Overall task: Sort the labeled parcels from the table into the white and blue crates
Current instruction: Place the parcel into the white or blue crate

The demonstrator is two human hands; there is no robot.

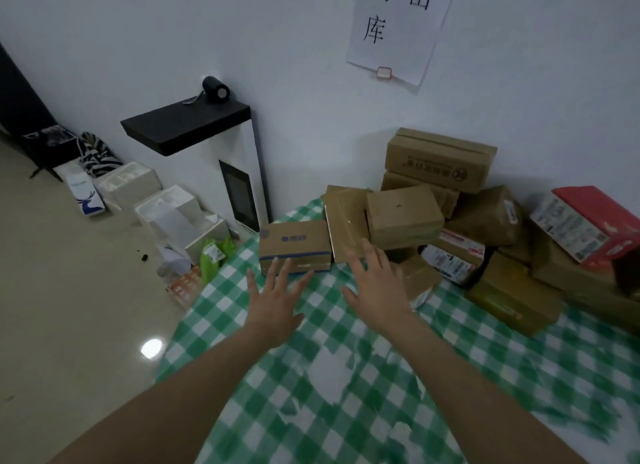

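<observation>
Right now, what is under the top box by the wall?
The top box rests on another brown box. A smaller box in front covers most of it, so what lies lower is hidden.

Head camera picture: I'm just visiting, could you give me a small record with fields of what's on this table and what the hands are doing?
Surface: table with green-checked cloth
Parcels: heap of brown cardboard boxes against the wall, plus a red box at the right
Nearest parcel: blue-printed box at the heap's left end
Left hand: open, fingers spread, at that box's front
Right hand: open, over the heap's near edge
Held: nothing
</observation>
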